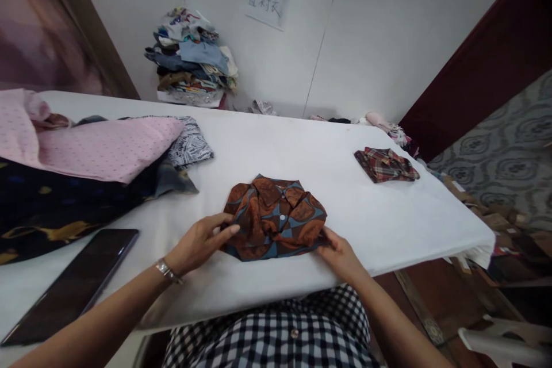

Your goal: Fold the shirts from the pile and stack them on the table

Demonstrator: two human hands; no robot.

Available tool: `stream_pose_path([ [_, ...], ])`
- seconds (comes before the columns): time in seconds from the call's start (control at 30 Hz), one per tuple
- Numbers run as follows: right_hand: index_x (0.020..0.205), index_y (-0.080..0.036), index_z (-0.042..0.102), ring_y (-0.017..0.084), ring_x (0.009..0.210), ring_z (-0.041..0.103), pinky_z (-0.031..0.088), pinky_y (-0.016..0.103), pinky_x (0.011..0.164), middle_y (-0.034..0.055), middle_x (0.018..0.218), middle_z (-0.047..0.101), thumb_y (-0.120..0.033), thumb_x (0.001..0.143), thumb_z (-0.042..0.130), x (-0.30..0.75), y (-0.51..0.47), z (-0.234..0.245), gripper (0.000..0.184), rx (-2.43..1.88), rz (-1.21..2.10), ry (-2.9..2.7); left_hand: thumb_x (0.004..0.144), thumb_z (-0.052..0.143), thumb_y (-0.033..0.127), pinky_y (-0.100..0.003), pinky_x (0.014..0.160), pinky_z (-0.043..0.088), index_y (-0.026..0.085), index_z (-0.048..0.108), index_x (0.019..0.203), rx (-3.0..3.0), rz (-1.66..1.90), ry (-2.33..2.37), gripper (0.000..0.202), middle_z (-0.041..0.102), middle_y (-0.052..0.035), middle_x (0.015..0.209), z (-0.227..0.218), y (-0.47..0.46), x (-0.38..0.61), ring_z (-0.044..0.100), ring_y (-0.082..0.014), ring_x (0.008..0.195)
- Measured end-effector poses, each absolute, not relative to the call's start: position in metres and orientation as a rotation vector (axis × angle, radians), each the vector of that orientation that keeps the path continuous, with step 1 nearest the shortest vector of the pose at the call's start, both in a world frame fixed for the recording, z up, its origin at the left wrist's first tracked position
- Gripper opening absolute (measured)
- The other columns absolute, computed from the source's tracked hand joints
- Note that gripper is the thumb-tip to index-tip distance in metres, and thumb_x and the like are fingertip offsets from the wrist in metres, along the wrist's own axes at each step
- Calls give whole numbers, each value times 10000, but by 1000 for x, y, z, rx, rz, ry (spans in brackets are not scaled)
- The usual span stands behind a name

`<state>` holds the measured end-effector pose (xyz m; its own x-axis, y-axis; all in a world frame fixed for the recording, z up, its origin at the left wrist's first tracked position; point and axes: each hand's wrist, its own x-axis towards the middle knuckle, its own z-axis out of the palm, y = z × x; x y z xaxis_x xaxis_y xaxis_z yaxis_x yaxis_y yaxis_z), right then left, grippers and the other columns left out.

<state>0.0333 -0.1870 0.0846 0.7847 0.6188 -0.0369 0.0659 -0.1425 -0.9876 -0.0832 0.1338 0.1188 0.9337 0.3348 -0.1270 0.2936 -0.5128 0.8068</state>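
A folded brown shirt (276, 221) with blue shapes lies on the white-covered table, its collar pointing away from me and a pale button showing in the middle. At its left edge, my left hand (200, 241) holds the fabric between thumb and fingers; a metal watch circles that wrist. My right hand (340, 254) pinches the lower right corner, with some fingertips hidden under the cloth. Farther right on the table sits a folded plaid shirt (386, 165), apart from both hands.
Loose clothes, with a pink dotted one (107, 146) on top, heap at the left. A dark phone-like slab (73, 284) lies near my left forearm. Behind the table rises a clothing stack (194, 60). A handwritten sheet (266, 1) hangs on the wall. Boxes (495, 221) stand right.
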Motion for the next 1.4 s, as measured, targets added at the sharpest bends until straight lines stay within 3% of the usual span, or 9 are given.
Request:
stream_pose_path([
  [0.17,1358,-240,472,250,1082,601,433,420,987,68,1168,656,-425,744,690,78,-174,97,678,-1610,534,-33,769,456,612,-274,704,484,228,680,932,2170,71,483,473,712,-15,875,120,141,-44,632,-207,813],
  [0.3,1390,-219,427,240,976,645,484,413,914,89,1107,676,-368,666,759,113,-144,89,810,-1697,565,-73,709,539,560,-304,732,490,200,681,815,2171,-24,456,401,711,-44,885,116,140,-7,639,-238,851],
  [0.47,1211,-224,598,221,1080,594,423,412,1012,46,1170,655,-217,617,714,115,-119,94,606,-1784,349,-288,672,572,394,-294,647,483,199,601,704,2076,-9,452,199,640,-2,697,122,132,-3,601,-182,682],
  [0.67,1229,-259,594,208,1127,569,406,372,1031,22,1238,622,-278,719,666,82,-128,114,515,-1627,254,-460,702,616,478,-244,634,465,221,602,852,1789,252,385,298,645,21,780,138,129,-54,574,-136,701],
  [0.8,1153,-279,644,239,1105,567,374,417,1034,27,1175,650,-269,679,700,86,-137,95,478,-1896,301,-531,617,654,510,-239,511,419,194,581,714,1737,0,600,339,594,29,612,115,132,-65,532,-130,575],
  [0.9,1107,-256,666,248,1028,580,402,419,966,62,1082,663,-343,744,647,96,-139,84,374,-2130,219,-604,660,608,549,-234,465,395,186,638,832,1750,-66,694,402,636,10,650,105,132,-61,559,-144,588],
  [1.03,1111,-225,657,229,961,584,431,374,883,82,1042,645,-377,787,607,99,-138,83,362,-2267,144,-679,670,611,553,-275,581,509,192,663,979,1773,0,647,478,721,-39,870,106,128,-54,650,-200,775],
  [1.17,1014,-227,674,201,911,589,447,345,847,53,955,653,-247,803,564,96,-137,85,239,-2286,6,-772,624,652,550,-346,827,545,205,649,1073,1750,127,490,567,709,-60,1084,102,123,-46,651,-248,986],
  [1.4,989,-224,677,202,938,620,486,353,866,54,987,688,-267,835,524,101,-133,77,221,-2106,-107,-755,633,644,441,-378,901,512,198,661,1094,1982,172,497,521,703,-69,1106,92,134,-34,641,-277,1024],
])
